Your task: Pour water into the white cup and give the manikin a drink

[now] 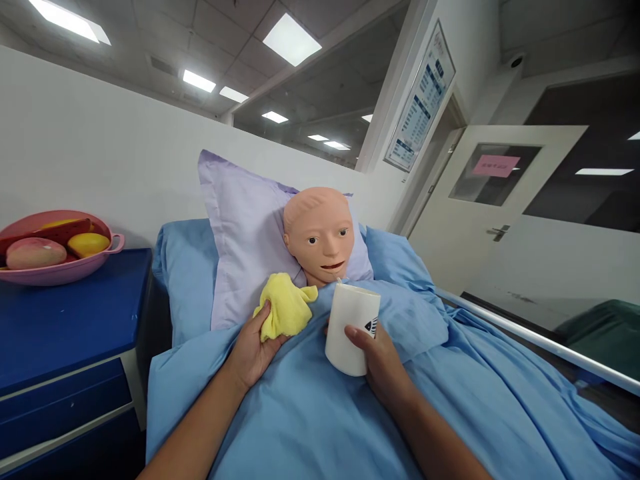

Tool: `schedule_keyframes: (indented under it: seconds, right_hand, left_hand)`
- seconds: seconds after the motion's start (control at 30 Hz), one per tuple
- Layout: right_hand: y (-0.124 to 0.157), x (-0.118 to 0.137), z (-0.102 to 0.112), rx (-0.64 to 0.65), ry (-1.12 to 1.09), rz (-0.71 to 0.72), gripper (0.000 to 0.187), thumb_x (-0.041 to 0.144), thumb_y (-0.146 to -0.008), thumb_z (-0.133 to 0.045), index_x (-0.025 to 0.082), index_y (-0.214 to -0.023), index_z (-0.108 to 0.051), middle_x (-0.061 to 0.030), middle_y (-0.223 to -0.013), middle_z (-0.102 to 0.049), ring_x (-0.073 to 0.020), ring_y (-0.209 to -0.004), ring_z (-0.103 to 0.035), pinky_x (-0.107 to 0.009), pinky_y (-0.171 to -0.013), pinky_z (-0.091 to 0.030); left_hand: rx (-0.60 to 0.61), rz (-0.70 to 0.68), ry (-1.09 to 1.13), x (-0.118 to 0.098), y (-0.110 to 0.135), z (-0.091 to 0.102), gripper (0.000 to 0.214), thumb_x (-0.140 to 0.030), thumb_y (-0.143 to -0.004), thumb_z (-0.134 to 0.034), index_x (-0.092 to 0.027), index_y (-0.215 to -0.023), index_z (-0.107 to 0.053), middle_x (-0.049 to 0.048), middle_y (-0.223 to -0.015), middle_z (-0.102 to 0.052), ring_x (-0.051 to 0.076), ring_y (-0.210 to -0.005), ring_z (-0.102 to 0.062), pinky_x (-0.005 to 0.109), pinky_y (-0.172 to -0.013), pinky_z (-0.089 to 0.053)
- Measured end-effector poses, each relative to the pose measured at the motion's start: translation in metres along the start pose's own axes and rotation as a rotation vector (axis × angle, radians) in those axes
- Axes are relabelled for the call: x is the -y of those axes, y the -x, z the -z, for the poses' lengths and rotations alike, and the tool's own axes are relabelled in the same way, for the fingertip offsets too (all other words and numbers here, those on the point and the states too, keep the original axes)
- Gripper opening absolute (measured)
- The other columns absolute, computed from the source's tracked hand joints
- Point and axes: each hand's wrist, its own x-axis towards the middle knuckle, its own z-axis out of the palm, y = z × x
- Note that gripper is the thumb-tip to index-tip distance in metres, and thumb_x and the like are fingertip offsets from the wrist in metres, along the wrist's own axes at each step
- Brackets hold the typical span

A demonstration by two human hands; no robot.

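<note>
A training manikin [319, 233] lies in a bed under a blue blanket [320, 407], its head on a lilac pillow [240, 227]. My left hand [253, 347] is closed on a yellow cloth [284, 305], held beside the manikin's neck. My right hand [377, 357] grips a white cup [350, 327] just below the manikin's chin. A thin straw [339, 278] rises from the cup toward its mouth.
A blue bedside cabinet [65, 313] stands at the left with a pink bowl [95, 263] of fruit on it. A metal bed rail [540, 340] runs along the right side. A white wall is behind; a door [500, 220] stands at the right.
</note>
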Motion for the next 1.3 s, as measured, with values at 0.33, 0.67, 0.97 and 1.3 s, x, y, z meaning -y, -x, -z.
schedule_keyframes:
  seconds: [0.33, 0.67, 0.97, 1.3]
  right_hand:
    - [0.0026, 0.0085, -0.0055, 0.021, -0.078, 0.005, 0.038, 0.049, -0.073, -0.072, 0.02, -0.095, -0.064, -0.0065, -0.082, -0.071, -0.0236, -0.072, -0.064, -0.033, -0.062, -0.051]
    - [0.0056, 0.0067, -0.0052, 0.032, 0.194, 0.063, 0.052, 0.053, -0.068, -0.077, 0.019, -0.105, -0.062, -0.0078, -0.093, -0.07, -0.0255, -0.08, -0.064, -0.036, -0.068, -0.052]
    - [0.006, 0.008, -0.01, -0.001, 0.093, 0.04, 0.048, 0.053, -0.068, -0.075, 0.019, -0.099, -0.062, -0.0066, -0.085, -0.069, -0.026, -0.078, -0.064, -0.035, -0.065, -0.05]
    - [0.0058, 0.0058, -0.0095, -0.024, 0.079, 0.045, 0.048, 0.053, -0.068, -0.075, 0.019, -0.098, -0.062, -0.0078, -0.087, -0.069, -0.0264, -0.078, -0.064, -0.036, -0.065, -0.051]
  left_hand:
    - [0.014, -0.01, 0.01, -0.0003, -0.0001, -0.0009, 0.042, -0.03, -0.087, -0.066, -0.016, -0.126, -0.059, 0.0107, -0.131, -0.062, 0.025, -0.115, -0.062, 0.04, -0.098, -0.055]
    - [0.05, -0.024, -0.028, 0.0011, 0.0002, 0.0002, 0.042, -0.036, -0.086, -0.067, -0.018, -0.124, -0.061, 0.0106, -0.131, -0.062, 0.028, -0.118, -0.06, 0.044, -0.101, -0.053]
    - [0.044, -0.012, 0.0, 0.0003, 0.0004, -0.001, 0.046, -0.033, -0.085, -0.068, -0.018, -0.126, -0.059, 0.0118, -0.132, -0.062, 0.031, -0.124, -0.056, 0.043, -0.102, -0.052]
    - [0.022, -0.007, 0.012, 0.0006, -0.0002, -0.0003, 0.046, -0.032, -0.083, -0.07, -0.018, -0.126, -0.06, 0.011, -0.129, -0.064, 0.03, -0.122, -0.058, 0.042, -0.101, -0.052]
